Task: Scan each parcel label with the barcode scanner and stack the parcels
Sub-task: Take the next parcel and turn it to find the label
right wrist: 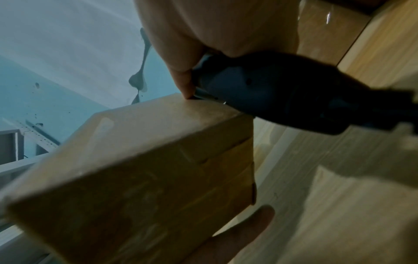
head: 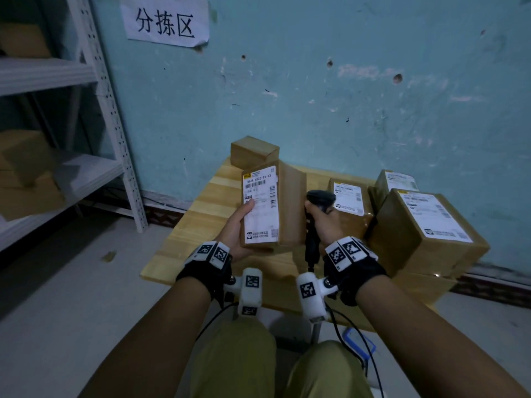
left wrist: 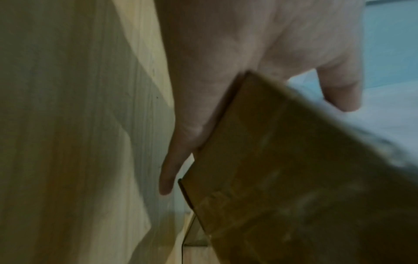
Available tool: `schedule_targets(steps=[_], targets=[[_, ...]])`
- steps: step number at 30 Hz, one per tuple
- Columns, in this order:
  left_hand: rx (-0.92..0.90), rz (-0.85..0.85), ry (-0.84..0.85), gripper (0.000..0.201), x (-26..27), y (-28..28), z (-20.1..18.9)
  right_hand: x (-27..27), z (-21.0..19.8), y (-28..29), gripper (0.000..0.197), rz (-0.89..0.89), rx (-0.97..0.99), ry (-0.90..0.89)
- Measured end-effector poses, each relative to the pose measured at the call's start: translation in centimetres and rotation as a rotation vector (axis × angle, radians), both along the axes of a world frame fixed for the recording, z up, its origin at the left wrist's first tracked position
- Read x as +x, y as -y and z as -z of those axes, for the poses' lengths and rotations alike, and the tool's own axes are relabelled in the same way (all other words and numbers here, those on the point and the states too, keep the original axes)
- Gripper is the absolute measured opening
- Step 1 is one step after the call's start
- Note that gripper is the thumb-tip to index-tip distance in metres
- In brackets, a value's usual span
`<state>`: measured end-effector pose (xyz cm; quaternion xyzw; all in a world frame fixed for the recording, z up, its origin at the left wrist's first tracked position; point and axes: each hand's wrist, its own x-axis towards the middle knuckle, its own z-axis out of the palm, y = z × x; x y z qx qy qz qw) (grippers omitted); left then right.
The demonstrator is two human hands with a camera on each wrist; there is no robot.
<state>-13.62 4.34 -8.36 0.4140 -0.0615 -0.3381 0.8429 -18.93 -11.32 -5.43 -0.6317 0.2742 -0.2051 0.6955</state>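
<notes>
My left hand (head: 240,225) grips a brown cardboard parcel (head: 283,208) above the wooden table (head: 207,205), thumb across its white shipping label (head: 261,203), which faces up at me. In the left wrist view the parcel (left wrist: 282,178) lies against my palm, the fingers (left wrist: 168,171) underneath it. My right hand (head: 326,222) grips the black barcode scanner (head: 319,201) by its handle, just right of the parcel. Seen from the right wrist, the scanner (right wrist: 271,92) sits beside the parcel (right wrist: 140,169). No scan light shows on the label.
Labelled parcels (head: 349,201) and a larger stacked box (head: 425,228) stand at the table's right. A plain small box (head: 254,152) sits at the back by the blue wall. A white metal shelf (head: 74,168) with boxes stands left. The scanner cable (head: 353,334) hangs over my lap.
</notes>
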Motion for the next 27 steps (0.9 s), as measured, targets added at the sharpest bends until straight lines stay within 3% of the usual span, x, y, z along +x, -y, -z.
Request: schedule_targets(steps=[3,7,10,11,14,19,23,27], targets=[[0.031,0.012,0.020,0.032,-0.2,0.2,0.0,0.1,0.1,-0.2,0.041,-0.021,0.006,-0.005],[0.111,-0.032,0.088,0.026,-0.8,0.9,-0.2,0.2,0.3,-0.6,0.010,-0.107,0.009,-0.035],[0.137,-0.116,0.099,0.074,-0.9,1.3,-0.2,-0.2,-0.3,-1.1,0.009,-0.129,0.000,-0.041],[0.126,-0.140,0.101,0.079,-0.9,1.4,-0.4,-0.3,-0.4,-1.2,0.011,-0.126,-0.013,-0.045],[0.116,-0.250,0.081,0.061,-0.7,1.9,-0.3,-0.4,-0.7,-1.5,0.038,-0.120,-0.062,-0.047],[0.054,-0.208,0.050,0.039,-0.8,1.7,-0.3,-0.5,-1.6,-1.6,0.041,-0.149,-0.118,-0.043],[0.046,-0.172,0.066,0.067,-1.0,0.7,-0.3,-0.4,-1.4,-1.3,0.039,-0.172,-0.135,-0.074],[0.085,-0.257,0.055,0.075,-0.6,0.4,0.1,-0.5,-1.3,-1.4,0.042,-0.231,-0.139,-0.070]])
